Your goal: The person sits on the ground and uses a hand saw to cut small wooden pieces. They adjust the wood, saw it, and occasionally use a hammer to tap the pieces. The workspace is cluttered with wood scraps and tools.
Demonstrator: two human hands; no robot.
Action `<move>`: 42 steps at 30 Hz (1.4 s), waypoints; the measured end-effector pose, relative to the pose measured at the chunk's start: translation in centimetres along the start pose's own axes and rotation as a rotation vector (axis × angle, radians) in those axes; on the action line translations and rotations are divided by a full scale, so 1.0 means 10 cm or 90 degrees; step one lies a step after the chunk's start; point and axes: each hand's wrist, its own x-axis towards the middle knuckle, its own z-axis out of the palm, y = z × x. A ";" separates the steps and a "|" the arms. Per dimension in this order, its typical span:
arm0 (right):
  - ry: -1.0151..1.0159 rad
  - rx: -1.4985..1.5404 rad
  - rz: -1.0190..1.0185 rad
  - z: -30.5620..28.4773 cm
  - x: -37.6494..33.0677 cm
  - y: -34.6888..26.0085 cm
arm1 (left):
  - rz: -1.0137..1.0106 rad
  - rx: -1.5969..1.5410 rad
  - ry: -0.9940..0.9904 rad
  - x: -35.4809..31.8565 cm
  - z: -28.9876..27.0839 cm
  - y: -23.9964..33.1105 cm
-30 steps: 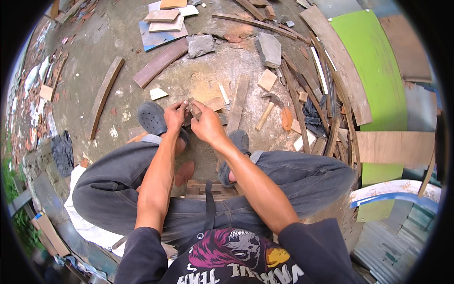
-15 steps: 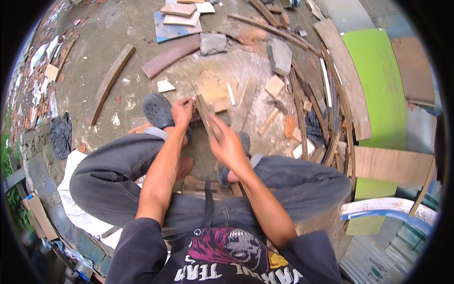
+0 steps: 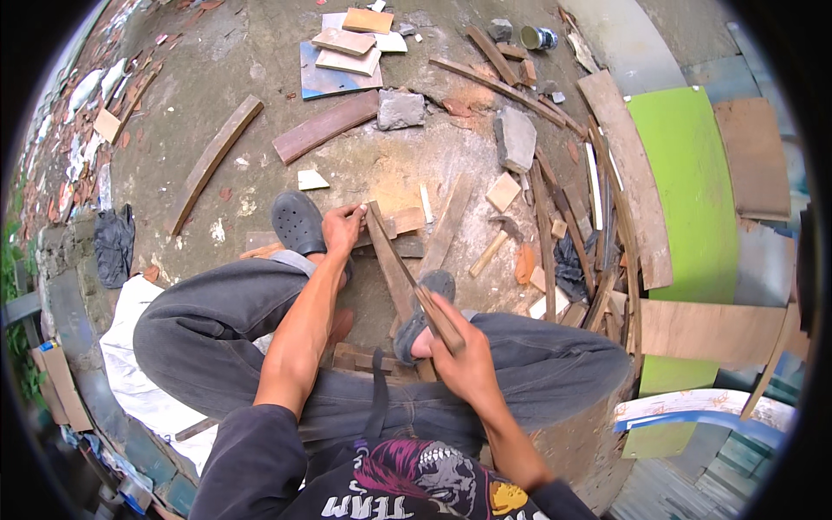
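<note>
My right hand (image 3: 466, 360) is closed around the wooden handle of a handsaw (image 3: 446, 328), above my right knee. The narrow blade points away from me, slanting left along a wooden plank (image 3: 392, 282) between my feet. My left hand (image 3: 343, 228) is closed in a pinch near the plank's far end; what its fingertips hold is too small to make out. Just beyond lies a short wood block (image 3: 404, 222). Another plank (image 3: 448, 221) slants away to the right.
A hammer (image 3: 492, 247) lies right of my feet, near a pale block (image 3: 503, 191) and a grey stone (image 3: 515, 139). Long wood strips (image 3: 568, 208) pile up at the right beside a green panel (image 3: 680, 173). Ahead lie a reddish board (image 3: 325, 130) and stacked tiles (image 3: 347, 56).
My right hand has drawn the saw back toward me and to the right, from near the plank's far end to above my knee. My left hand has stayed nearly in place.
</note>
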 end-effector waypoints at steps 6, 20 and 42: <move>0.089 -0.137 -0.066 0.34 1.01 0.25 | 0.029 -0.043 -0.039 0.06 0.22 -0.05; 0.086 -0.103 -0.075 0.32 1.03 0.38 | -0.010 -0.074 -0.066 0.09 0.28 -0.07; 0.046 -0.107 -0.072 0.18 0.84 -0.05 | 0.003 -0.046 -0.072 0.12 0.15 0.00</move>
